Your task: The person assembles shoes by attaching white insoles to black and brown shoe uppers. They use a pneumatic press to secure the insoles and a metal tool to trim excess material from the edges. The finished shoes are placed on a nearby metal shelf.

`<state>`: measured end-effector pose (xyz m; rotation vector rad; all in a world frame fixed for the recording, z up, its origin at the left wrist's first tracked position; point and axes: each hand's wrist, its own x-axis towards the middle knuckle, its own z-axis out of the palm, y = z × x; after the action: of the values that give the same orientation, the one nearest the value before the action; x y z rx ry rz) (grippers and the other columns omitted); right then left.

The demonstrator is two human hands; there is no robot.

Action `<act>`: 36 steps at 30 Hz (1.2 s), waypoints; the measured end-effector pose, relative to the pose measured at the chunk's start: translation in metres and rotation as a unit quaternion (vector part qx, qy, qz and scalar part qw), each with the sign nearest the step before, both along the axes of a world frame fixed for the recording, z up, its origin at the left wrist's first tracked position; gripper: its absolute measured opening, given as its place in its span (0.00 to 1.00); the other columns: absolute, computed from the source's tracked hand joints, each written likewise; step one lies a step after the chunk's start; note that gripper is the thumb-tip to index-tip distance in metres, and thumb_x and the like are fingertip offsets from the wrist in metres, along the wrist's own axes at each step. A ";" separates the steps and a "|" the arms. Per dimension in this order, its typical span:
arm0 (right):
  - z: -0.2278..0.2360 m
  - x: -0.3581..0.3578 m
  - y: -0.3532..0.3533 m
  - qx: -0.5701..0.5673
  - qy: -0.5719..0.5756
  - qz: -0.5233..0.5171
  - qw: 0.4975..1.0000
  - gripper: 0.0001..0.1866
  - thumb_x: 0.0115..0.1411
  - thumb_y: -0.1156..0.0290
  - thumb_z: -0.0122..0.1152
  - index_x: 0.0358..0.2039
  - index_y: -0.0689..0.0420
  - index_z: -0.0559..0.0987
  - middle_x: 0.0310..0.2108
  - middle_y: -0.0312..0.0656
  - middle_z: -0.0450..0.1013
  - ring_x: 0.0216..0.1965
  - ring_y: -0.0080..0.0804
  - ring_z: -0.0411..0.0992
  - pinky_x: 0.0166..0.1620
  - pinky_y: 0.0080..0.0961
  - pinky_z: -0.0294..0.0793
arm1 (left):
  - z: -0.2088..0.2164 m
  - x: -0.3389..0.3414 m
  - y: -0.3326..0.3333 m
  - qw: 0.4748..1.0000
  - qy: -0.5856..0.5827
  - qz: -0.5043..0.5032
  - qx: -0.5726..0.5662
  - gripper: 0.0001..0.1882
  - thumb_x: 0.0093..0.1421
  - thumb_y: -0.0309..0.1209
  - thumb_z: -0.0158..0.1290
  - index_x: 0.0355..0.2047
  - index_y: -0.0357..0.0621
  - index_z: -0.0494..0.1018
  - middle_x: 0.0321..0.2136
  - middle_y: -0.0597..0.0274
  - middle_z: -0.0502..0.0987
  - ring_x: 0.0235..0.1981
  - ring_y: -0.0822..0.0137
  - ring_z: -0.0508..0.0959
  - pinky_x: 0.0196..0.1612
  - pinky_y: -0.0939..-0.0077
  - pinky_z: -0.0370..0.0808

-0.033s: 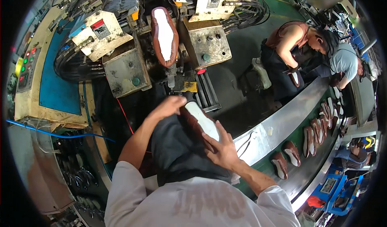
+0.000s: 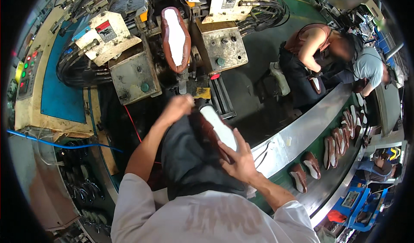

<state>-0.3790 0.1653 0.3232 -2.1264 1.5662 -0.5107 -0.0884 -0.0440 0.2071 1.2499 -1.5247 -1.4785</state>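
A brown shoe upper (image 2: 208, 128) rests over my lap, its long white insole (image 2: 221, 126) facing up. My right hand (image 2: 239, 159) is closed around the near end of this shoe, thumb and fingers along its sides. Near the far, dark end of the shoe is my left hand (image 2: 178, 108), its fingers curled and slightly blurred. A small gap separates it from the shoe, and whether anything is pinched in it is hidden. Straight ahead, another brown shoe upper (image 2: 176, 40) with a white sole sits mounted in the machine.
Control boxes (image 2: 222, 49) with green buttons flank the machine. On my right, a metal ledge (image 2: 276, 146) borders a conveyor (image 2: 280, 187) carrying several brown shoe uppers. A seated co-worker (image 2: 308, 49) holds a shoe beyond it. A blue hose (image 2: 64, 145) crosses on my left, above racks of dark shoes (image 2: 82, 178).
My left hand has moved slightly left and up, away from the shoe's far end. The shoe in my right hand has shifted a little to the right.
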 end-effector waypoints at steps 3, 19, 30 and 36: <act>0.027 -0.005 -0.031 -0.075 0.020 -0.030 0.997 0.38 0.52 0.66 0.78 0.67 0.38 0.81 0.78 0.67 0.47 0.64 0.69 0.69 0.61 0.57 0.77 | 0.026 0.049 -0.079 0.966 0.056 0.232 -0.103 0.24 0.75 0.51 0.54 0.58 0.45 0.76 0.47 0.59 0.83 0.49 0.63 0.82 0.52 0.58 0.79; 0.100 0.111 -0.278 -0.226 0.005 -0.015 0.974 0.41 0.53 0.66 0.76 0.69 0.34 0.77 0.77 0.69 0.47 0.59 0.76 0.68 0.58 0.59 0.79 | 0.154 0.082 -0.029 0.883 0.462 0.084 0.021 0.40 0.75 0.48 0.48 0.79 0.44 0.50 0.67 0.40 0.70 0.58 0.42 0.80 0.53 0.39 0.84; 0.040 0.159 -0.319 -0.194 -0.005 -0.032 0.981 0.41 0.56 0.64 0.74 0.71 0.30 0.75 0.79 0.69 0.42 0.58 0.73 0.68 0.56 0.56 0.82 | 0.067 0.107 0.128 0.864 0.410 0.264 0.123 0.43 0.71 0.54 0.52 0.78 0.51 0.52 0.60 0.34 0.75 0.51 0.43 0.85 0.44 0.43 0.89; 0.035 0.177 -0.310 -0.207 0.005 -0.025 0.978 0.40 0.60 0.64 0.72 0.73 0.39 0.71 0.78 0.73 0.40 0.64 0.84 0.60 0.66 0.59 0.73 | 0.038 0.086 0.156 0.860 0.389 0.286 0.167 0.37 0.73 0.49 0.46 0.78 0.53 0.54 0.64 0.42 0.74 0.54 0.45 0.83 0.46 0.44 0.88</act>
<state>-0.2020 -0.1443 0.3581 -2.3917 1.6342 -0.9121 -0.0020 0.1118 0.2449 0.9604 -0.3284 -1.5678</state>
